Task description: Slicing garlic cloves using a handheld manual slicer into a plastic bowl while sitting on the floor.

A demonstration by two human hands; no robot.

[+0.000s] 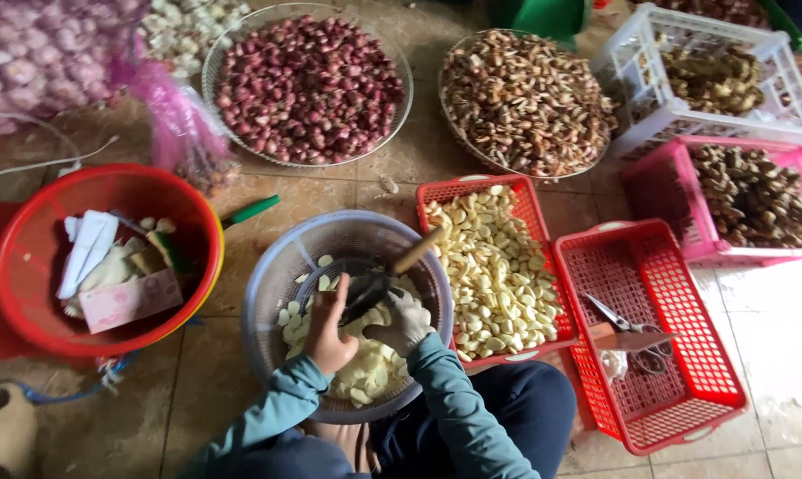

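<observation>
A round grey-lilac colander (268, 275) sits on the floor in front of me, holding peeled pale garlic cloves (365, 368). My left hand (328, 330), bare, reaches into it with fingers pinched near a clove. My right hand (404, 321), in a light glove, grips a wooden-handled knife (392, 270) whose dark blade points left over the cloves. Both teal sleeves come up from the bottom of the view.
A red basket of peeled garlic (494, 257) stands right of the colander; beyond it a red basket with scissors (636, 333). A red bowl (28, 231) with paper scraps lies left. Trays of shallots (308, 84) and brown roots (525, 98), plus pink and white crates, lie behind.
</observation>
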